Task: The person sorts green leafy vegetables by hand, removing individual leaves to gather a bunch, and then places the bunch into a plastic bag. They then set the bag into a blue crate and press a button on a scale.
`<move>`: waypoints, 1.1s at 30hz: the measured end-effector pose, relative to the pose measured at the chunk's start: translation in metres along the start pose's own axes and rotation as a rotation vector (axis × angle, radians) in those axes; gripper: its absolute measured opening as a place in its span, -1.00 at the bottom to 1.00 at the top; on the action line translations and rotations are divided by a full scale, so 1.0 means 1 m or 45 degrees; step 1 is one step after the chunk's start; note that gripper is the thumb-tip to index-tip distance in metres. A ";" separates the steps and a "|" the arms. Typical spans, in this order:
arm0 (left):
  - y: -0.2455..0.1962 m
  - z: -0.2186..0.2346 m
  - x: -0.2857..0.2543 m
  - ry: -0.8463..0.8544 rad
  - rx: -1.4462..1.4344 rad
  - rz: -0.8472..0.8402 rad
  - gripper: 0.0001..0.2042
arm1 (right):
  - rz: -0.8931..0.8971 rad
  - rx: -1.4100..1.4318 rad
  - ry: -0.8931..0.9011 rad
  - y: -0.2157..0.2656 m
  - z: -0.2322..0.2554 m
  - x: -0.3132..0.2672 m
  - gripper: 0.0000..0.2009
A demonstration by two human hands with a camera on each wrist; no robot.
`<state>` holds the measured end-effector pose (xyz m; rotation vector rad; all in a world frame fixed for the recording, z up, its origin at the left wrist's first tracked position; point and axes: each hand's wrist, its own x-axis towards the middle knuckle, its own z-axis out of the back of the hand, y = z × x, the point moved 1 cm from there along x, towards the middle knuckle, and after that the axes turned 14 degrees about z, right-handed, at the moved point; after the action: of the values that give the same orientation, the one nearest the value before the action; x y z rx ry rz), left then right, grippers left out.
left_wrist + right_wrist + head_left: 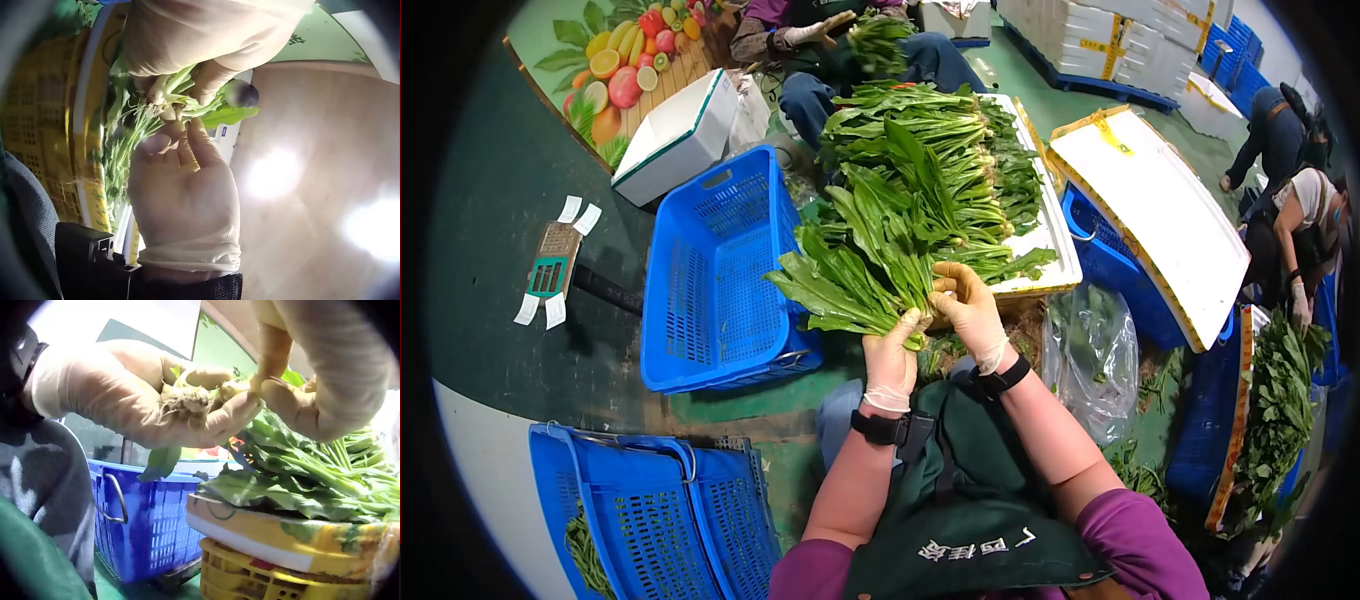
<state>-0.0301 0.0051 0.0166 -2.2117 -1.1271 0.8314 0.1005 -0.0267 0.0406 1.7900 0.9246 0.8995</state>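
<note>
A bunch of long-leaved greens [865, 255] is held over my lap, leaves pointing away and to the left. My left hand [890, 365] grips it around the stem bases; pale roots [187, 400] with soil on them stick out of that hand in the right wrist view. Opposite it, my right hand [974, 315] pinches at the root end with thumb and bent forefinger. Both hands wear thin whitish gloves, and their fingertips nearly meet at the roots. Just beyond lies a pile of the same greens [960, 160] on a white foam lid [1055, 240].
A blue basket [720, 270] stands left of the pile, with more blue baskets [660, 510] at lower left. To the right are a clear plastic bag [1092, 360] and a tilted white foam board [1155, 215]. A yellow crate [250, 578] supports the pile. Another person sits opposite.
</note>
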 end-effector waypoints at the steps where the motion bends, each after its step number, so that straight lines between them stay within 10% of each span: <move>1: 0.000 0.000 0.000 -0.006 0.005 0.012 -0.71 | 0.073 -0.019 -0.009 -0.001 0.000 -0.001 -0.60; 33: -0.017 -0.004 -0.013 0.019 0.116 -0.003 -0.72 | 0.162 -0.276 -0.078 0.006 -0.027 -0.010 -0.58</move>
<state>-0.0421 0.0020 0.0348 -2.1385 -1.0635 0.8469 0.0740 -0.0268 0.0534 1.6934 0.6539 0.9806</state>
